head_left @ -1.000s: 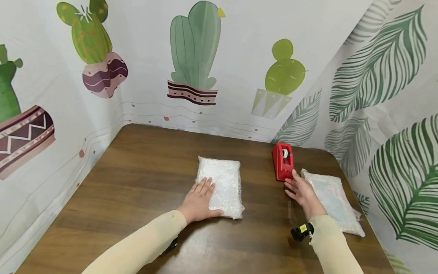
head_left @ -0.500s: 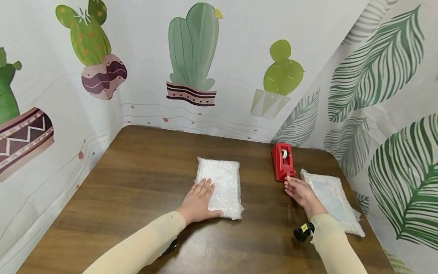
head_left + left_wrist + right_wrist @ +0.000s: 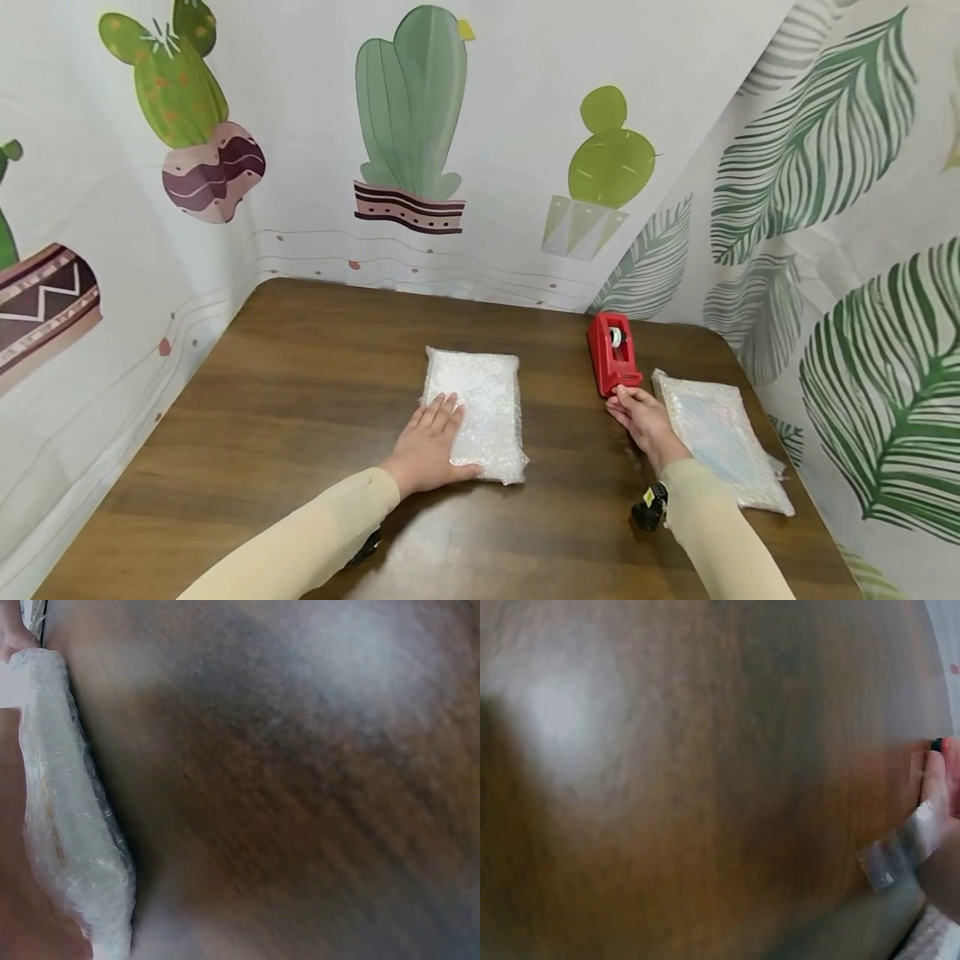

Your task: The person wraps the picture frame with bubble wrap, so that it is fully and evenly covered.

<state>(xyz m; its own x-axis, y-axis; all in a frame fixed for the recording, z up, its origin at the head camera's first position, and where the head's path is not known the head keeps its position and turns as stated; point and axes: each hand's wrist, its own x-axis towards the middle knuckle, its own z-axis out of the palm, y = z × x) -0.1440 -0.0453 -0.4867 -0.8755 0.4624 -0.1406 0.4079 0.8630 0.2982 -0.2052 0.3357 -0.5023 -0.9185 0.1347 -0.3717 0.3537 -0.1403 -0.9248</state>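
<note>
My left hand (image 3: pixel 427 446) rests with straight, spread fingers on a flat bubble-wrapped package (image 3: pixel 491 392) in the middle of the table; the left wrist view shows the same bubble-wrapped package (image 3: pixel 71 802) from its side. At the right, my right hand (image 3: pixel 641 421) is at the front end of a red tape dispenser (image 3: pixel 613 358), thumb and fingertips pinching a strip of clear tape. That strip of clear tape (image 3: pixel 900 855) trails below the fingers in the right wrist view. The dispenser stands upright with a white-cored roll inside it.
Beside my right forearm lies a second bubble-wrapped package (image 3: pixel 723 442), near the right edge of the brown wooden table (image 3: pixel 315 375). A patterned cloth wall (image 3: pixel 315 167) with cacti and leaves encloses the table's back and sides.
My right thumb and fingers have come together on the tape at the dispenser's front, and the hand has shifted slightly left. The left hand stays on the package. The head view has turned slightly.
</note>
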